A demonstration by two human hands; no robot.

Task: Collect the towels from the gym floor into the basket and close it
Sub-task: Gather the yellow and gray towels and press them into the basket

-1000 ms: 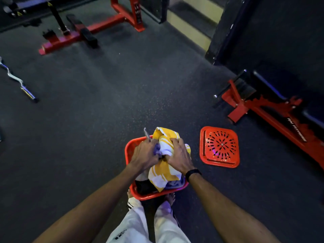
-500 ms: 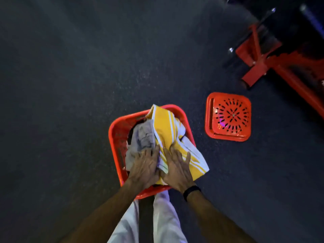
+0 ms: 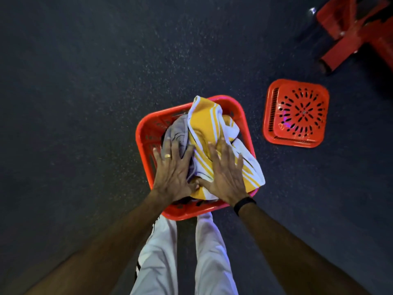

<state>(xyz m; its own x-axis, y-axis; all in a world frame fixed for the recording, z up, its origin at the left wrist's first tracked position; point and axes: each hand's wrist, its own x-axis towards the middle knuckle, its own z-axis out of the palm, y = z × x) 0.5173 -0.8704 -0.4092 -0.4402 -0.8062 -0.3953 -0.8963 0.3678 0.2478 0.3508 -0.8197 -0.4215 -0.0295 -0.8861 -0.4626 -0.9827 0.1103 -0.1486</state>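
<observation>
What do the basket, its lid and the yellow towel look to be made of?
Basket and lid: glossy red moulded plastic, judging by the sheen and punched slots. Yellow towel: soft woven cloth, probably cotton, matte, creasing under the left hand and right hand.

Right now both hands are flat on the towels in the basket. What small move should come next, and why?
Probably tuck the yellow towel in with the right hand. One corner hangs over the rim of the basket on the right, and the pile stands above the rim. The lid lies apart on the floor and likely would not seat yet. The left hand can hold the grey towel down.
</observation>
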